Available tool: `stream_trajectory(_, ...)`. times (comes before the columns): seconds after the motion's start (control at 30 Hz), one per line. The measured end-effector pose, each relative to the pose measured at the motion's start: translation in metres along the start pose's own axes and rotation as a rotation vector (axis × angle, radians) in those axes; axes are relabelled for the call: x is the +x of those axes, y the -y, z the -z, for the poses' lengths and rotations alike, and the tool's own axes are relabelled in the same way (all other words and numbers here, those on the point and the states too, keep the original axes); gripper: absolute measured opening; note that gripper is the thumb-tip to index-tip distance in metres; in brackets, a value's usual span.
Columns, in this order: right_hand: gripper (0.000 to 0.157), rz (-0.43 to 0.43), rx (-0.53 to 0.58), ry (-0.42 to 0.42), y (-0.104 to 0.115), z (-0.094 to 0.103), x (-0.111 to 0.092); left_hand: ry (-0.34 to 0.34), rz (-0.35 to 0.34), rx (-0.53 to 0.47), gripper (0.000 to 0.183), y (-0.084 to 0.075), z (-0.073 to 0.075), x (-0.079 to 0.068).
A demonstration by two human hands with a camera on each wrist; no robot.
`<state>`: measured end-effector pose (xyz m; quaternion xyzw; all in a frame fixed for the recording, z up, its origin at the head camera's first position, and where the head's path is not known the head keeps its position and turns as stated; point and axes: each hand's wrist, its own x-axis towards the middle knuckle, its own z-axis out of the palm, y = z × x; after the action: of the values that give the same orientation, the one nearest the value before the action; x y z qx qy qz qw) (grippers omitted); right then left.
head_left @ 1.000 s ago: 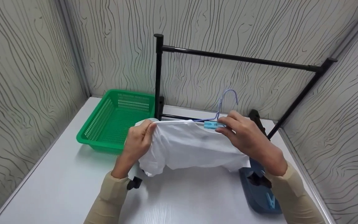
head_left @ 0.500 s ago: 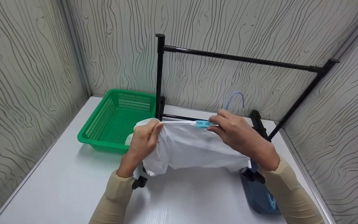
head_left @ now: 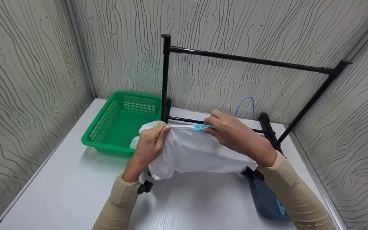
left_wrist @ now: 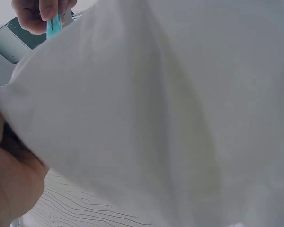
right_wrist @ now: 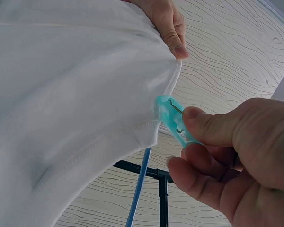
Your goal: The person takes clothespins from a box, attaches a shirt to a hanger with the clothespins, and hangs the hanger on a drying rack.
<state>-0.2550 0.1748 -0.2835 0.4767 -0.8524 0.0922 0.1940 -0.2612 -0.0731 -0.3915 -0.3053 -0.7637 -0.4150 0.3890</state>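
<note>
Head view: we see the left hand (head_left: 150,142) pinching a white T-shirt (head_left: 200,155), likely for tautness, the right hand (head_left: 230,131) pinching a clothespin (head_left: 198,127) (light blue) at its edge.

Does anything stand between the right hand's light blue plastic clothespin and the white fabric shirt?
Nothing visible does: the light blue plastic clothespin, pinched by the right hand, touches the white fabric shirt at its upper edge.

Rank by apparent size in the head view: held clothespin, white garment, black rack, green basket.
1. Black rack, by overall span
2. White garment and green basket: too close to rank, each partly hidden
3. Held clothespin, clearly smallest
</note>
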Motion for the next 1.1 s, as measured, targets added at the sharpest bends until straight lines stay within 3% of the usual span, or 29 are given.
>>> stream_trajectory(0.47,0.009,0.086,-0.106,0.067,0.008,0.002,0.01,0.033,-0.009,-0.008,0.021,-0.002,-0.002,0.001)
stream_trajectory(1.1,0.014,0.084,-0.179,0.063,0.016,0.001,0.017,0.014,-0.006,0.002,0.019,-0.008,-0.004,0.0)
